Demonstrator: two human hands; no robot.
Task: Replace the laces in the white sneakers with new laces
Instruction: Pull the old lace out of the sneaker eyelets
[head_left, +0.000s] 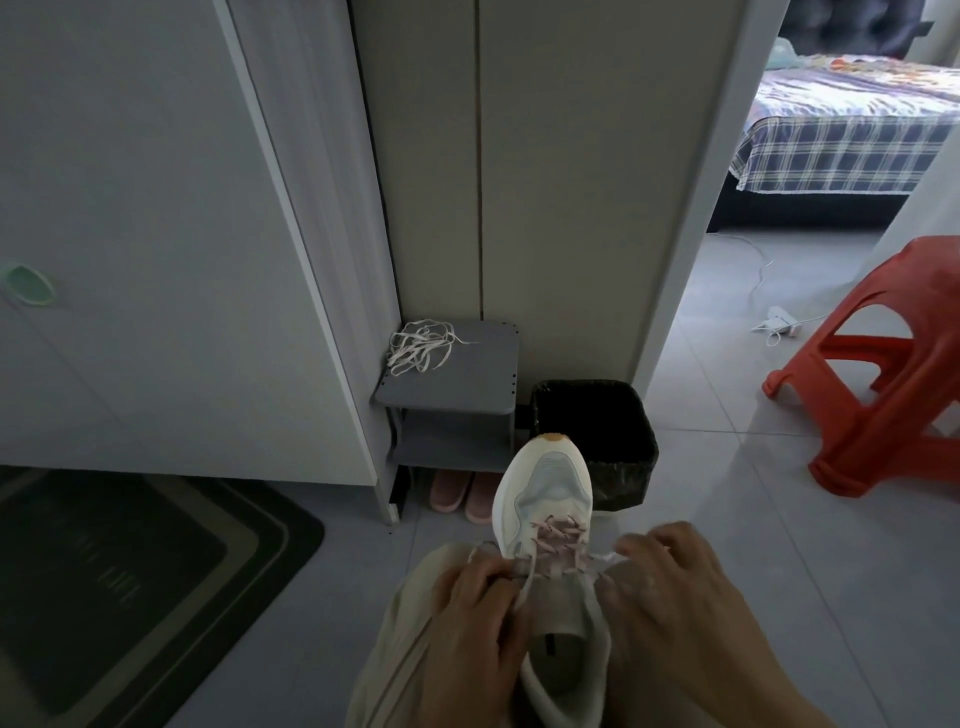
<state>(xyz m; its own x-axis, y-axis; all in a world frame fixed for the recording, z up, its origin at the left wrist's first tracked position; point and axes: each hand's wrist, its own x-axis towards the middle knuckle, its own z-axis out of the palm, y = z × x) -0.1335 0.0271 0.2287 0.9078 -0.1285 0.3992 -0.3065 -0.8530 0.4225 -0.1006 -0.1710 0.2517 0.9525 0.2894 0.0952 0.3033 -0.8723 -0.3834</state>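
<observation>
Cupboard doors (156, 234) filled the space up and to the left of my hands, pale and closed. Far ahead and to the right of my grip, through a doorway, a bed (841, 135) lay under a checked cover. A dark mat (130, 582) covered the floor well to the left of my left hand (478, 623). A red plastic stool (883, 374) stood on the tiles, off to the right and beyond my right hand (675, 592). Straight ahead of both hands, against the wall, stood a low grey rack (457, 384), with a black bin (623, 431) just beside it on its right.

The white sneaker (545, 478) sat between my hands, resting on my trouser leg (395, 623), with its toe pointing away from me and its opening towards me. My left hand was clenched round one end of the lace (558, 538) at the shoe's left side, fingers curled over it. My right hand pinched the other end at the shoe's right side, fingertips drawn together on the strand. The pinkish lace crossed several times over the tongue between my two grips.

Beyond the sneaker's left edge, a pair of pink slippers (457, 491) sat on the floor beneath the rack. A loose heap of pale laces (418, 345) lay on the rack's top, at its far left corner, well ahead of my left hand.
</observation>
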